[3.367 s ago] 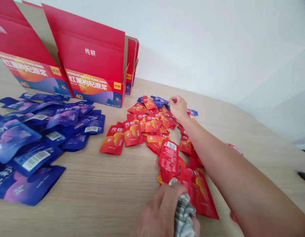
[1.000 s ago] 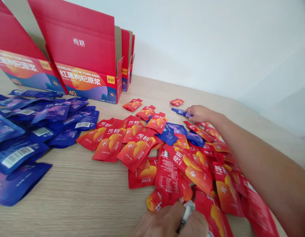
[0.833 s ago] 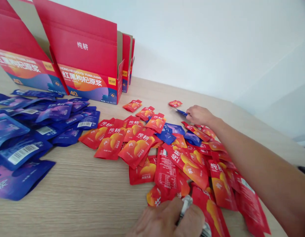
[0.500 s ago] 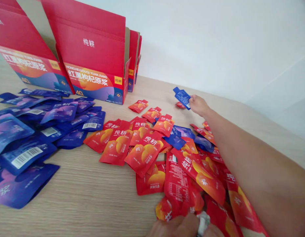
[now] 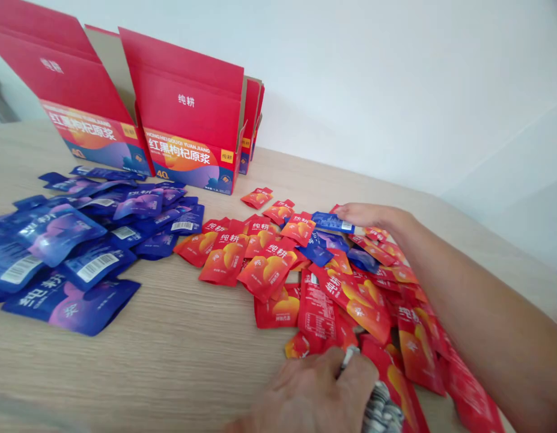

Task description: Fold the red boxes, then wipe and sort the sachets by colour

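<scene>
My right hand [image 5: 371,216] reaches in from the right over the far side of the red pouch pile, fingers stretched out to the left and low. A blue pouch [image 5: 330,222] lies just below its fingertips, on other blue pouches among the red ones. A sliver of red shows by the fingertips. At the bottom, my left hand [image 5: 321,385] is curled beside the near red pouches [image 5: 350,294]. A grey-white striped thing [image 5: 381,409] shows by its fingers, too blurred to name. More blue pouches [image 5: 100,264] lie heaped on the left.
Red cartons [image 5: 192,108] with raised lids stand at the back left, others behind them. The pouches lie on a pale wood table [image 5: 183,361]. A white wall [image 5: 372,90] rises behind it.
My right hand has come down from holding the blue pouch raised; that pouch now lies lower, by the pile. My left hand has come further into view. The camera view has shifted slightly.
</scene>
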The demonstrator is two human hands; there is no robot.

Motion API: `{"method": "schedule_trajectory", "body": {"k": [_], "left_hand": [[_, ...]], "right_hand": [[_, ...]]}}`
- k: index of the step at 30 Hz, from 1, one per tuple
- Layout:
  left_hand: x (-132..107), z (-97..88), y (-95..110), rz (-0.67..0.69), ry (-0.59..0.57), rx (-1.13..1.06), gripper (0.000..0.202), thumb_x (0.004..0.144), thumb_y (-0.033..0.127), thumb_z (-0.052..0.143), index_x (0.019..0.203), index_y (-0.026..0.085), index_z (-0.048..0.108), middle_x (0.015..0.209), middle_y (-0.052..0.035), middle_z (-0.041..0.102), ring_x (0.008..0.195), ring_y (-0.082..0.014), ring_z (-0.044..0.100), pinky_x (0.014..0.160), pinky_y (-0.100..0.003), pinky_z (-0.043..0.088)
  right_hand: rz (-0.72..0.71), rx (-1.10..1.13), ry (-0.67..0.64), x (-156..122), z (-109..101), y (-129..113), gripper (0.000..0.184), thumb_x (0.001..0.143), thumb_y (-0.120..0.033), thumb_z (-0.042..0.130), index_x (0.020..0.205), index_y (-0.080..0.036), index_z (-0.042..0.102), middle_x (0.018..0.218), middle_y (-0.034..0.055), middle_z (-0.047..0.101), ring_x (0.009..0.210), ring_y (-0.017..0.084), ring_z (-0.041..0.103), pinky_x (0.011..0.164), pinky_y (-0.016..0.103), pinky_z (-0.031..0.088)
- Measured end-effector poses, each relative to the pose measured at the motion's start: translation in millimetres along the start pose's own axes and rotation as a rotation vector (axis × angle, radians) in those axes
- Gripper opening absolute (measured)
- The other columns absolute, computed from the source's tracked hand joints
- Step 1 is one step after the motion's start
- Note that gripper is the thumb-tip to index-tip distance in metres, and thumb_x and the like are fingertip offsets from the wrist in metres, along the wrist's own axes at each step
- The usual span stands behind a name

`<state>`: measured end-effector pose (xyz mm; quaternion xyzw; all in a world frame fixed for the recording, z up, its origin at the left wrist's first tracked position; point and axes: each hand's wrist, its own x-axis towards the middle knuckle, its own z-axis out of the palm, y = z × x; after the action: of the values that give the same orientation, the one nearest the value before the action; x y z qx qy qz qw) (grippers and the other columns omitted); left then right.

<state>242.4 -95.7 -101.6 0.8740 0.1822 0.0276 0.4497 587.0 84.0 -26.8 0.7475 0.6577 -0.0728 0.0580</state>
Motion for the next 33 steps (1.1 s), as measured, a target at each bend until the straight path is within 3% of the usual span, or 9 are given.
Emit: {"method": "schedule_trajectory", "body": {"k": [3, 6, 11, 14, 18, 23, 27, 30, 33], "left_hand": [[2.2, 1.0, 3.4, 0.011, 0.010, 0.014, 0.052, 0.091, 0.047, 0.070, 0.137, 0.028, 0.058, 0.127, -0.0124, 0.071, 0.106, -0.0348, 0.073, 0.094, -0.048, 0.061], [-0.3, 4.1, 1.7, 0.055, 0.053, 0.015, 0.048, 0.090, 0.044, 0.069, 0.133, 0.026, 0.059, 0.125, -0.0124, 0.071, 0.106, -0.0341, 0.072, 0.095, -0.048, 0.061], [-4.1, 9.6, -12.2, 0.108, 0.112, -0.009, 0.059, 0.088, 0.048, 0.071, 0.141, 0.027, 0.057, 0.125, -0.0111, 0.071, 0.102, -0.0310, 0.071, 0.092, -0.042, 0.061], [-3.8, 11.5, -18.8, 0.093, 0.136, -0.015, 0.059, 0.089, 0.048, 0.070, 0.143, 0.028, 0.057, 0.123, -0.0104, 0.073, 0.100, -0.0305, 0.072, 0.089, -0.040, 0.061], [-4.1, 8.6, -15.9, 0.089, 0.093, 0.018, 0.053, 0.091, 0.048, 0.069, 0.138, 0.026, 0.058, 0.123, -0.0111, 0.073, 0.104, -0.0330, 0.073, 0.094, -0.043, 0.061], [-13.4, -6.3, 2.0, 0.138, 0.147, 0.042, 0.040, 0.095, 0.045, 0.064, 0.128, 0.024, 0.059, 0.119, -0.0101, 0.073, 0.103, -0.0307, 0.074, 0.094, -0.042, 0.061], [-19.6, -13.3, 12.0, 0.181, 0.192, 0.035, 0.033, 0.100, 0.048, 0.054, 0.120, 0.023, 0.059, 0.109, -0.0086, 0.072, 0.094, -0.0268, 0.072, 0.088, -0.039, 0.060], [-20.6, -11.3, 15.0, 0.208, 0.209, 0.044, 0.031, 0.098, 0.046, 0.056, 0.120, 0.024, 0.060, 0.109, -0.0075, 0.073, 0.096, -0.0252, 0.071, 0.088, -0.036, 0.058], [-25.2, -12.1, 19.5, 0.257, 0.309, -0.010, 0.026, 0.097, 0.040, 0.059, 0.117, 0.024, 0.062, 0.107, -0.0053, 0.074, 0.096, -0.0225, 0.070, 0.090, -0.032, 0.055]], "right_hand": [[-0.026, -0.017, 0.068, -4.2, -23.0, -31.0, 0.029, 0.101, -0.011, 0.054, 0.079, -0.015, 0.073, 0.093, 0.0147, 0.081, 0.088, 0.025, 0.073, 0.083, 0.029, 0.052], [-0.100, -0.014, 0.185, 16.3, -27.5, -87.9, 0.034, 0.111, -0.020, 0.042, 0.097, -0.014, 0.073, 0.108, 0.0168, 0.080, 0.099, 0.026, 0.073, 0.086, 0.029, 0.049], [-0.255, 0.008, 0.203, 62.9, 0.4, -189.6, 0.042, 0.118, -0.029, 0.029, 0.116, -0.014, 0.069, 0.125, 0.0186, 0.077, 0.111, 0.025, 0.072, 0.093, 0.030, 0.049], [-0.324, 0.004, 0.145, 73.4, 19.1, -214.7, 0.037, 0.118, -0.028, 0.035, 0.115, -0.016, 0.070, 0.130, 0.0186, 0.076, 0.119, 0.025, 0.072, 0.099, 0.030, 0.049], [-0.366, 0.011, 0.096, 62.0, 33.3, -196.6, 0.038, 0.118, -0.029, 0.034, 0.125, -0.015, 0.068, 0.138, 0.0191, 0.074, 0.127, 0.025, 0.070, 0.108, 0.033, 0.049], [-0.354, 0.019, 0.056, 21.2, 40.4, -137.4, 0.039, 0.117, -0.034, 0.036, 0.127, -0.019, 0.071, 0.140, 0.0155, 0.074, 0.131, 0.026, 0.069, 0.117, 0.036, 0.047], [-0.324, 0.022, 0.029, -14.3, 30.3, -98.2, 0.037, 0.113, -0.036, 0.043, 0.117, -0.021, 0.076, 0.129, 0.0141, 0.079, 0.123, 0.027, 0.073, 0.113, 0.038, 0.051], [-0.300, 0.039, 0.059, -28.5, 8.0, -91.1, 0.035, 0.111, -0.038, 0.046, 0.110, -0.021, 0.077, 0.118, 0.0138, 0.082, 0.114, 0.028, 0.074, 0.106, 0.038, 0.054], [-0.307, 0.080, 0.125, -28.4, -14.3, -114.0, 0.033, 0.111, -0.031, 0.045, 0.107, -0.017, 0.075, 0.117, 0.0156, 0.081, 0.109, 0.027, 0.073, 0.102, 0.036, 0.053]]}}
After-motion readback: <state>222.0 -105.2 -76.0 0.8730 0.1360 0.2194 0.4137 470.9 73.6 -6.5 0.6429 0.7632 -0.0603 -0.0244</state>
